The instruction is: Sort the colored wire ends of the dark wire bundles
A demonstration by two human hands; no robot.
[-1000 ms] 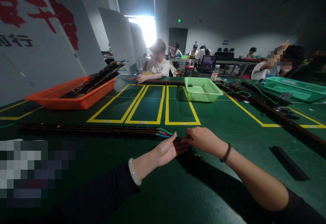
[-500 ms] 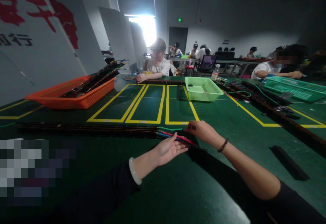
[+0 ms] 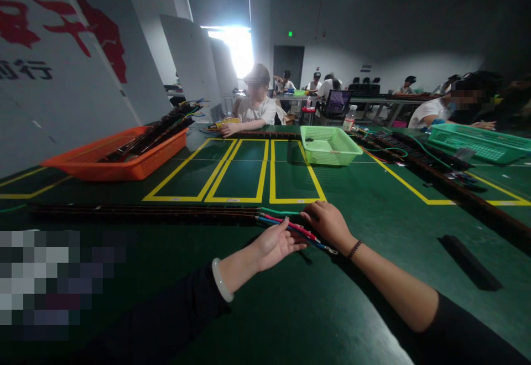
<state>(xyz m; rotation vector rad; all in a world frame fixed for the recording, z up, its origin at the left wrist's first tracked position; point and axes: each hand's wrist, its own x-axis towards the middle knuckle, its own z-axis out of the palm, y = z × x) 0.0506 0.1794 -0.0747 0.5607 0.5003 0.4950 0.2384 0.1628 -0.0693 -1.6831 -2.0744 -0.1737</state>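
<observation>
A long dark strip (image 3: 145, 213) lies across the table, with coloured wires coming out of its right end. My left hand (image 3: 276, 243), palm up, holds the red wires (image 3: 296, 225) and the blue wire (image 3: 309, 235) between thumb and fingers. A metal ring terminal (image 3: 332, 251) tips the blue wire, past my fingertips. Just above, my right hand (image 3: 329, 224) has its fingers closed on the end of the green wire (image 3: 280, 211). Its fingertips partly hide that end. A small dark piece (image 3: 306, 257) shows below my left fingers.
An orange basket (image 3: 166, 152) with dark strips stands at the left. Beyond my hands is a light green basket (image 3: 332, 160); a teal basket (image 3: 489, 146) stands far right. Wired strips (image 3: 440, 171) and a short black piece (image 3: 470, 262) lie rightward. A person (image 3: 259, 108) sits opposite.
My right hand has come slightly lower, still at the green wire. The red and blue wire ends and the ring terminal now show clearly. My left hand has hardly moved.
</observation>
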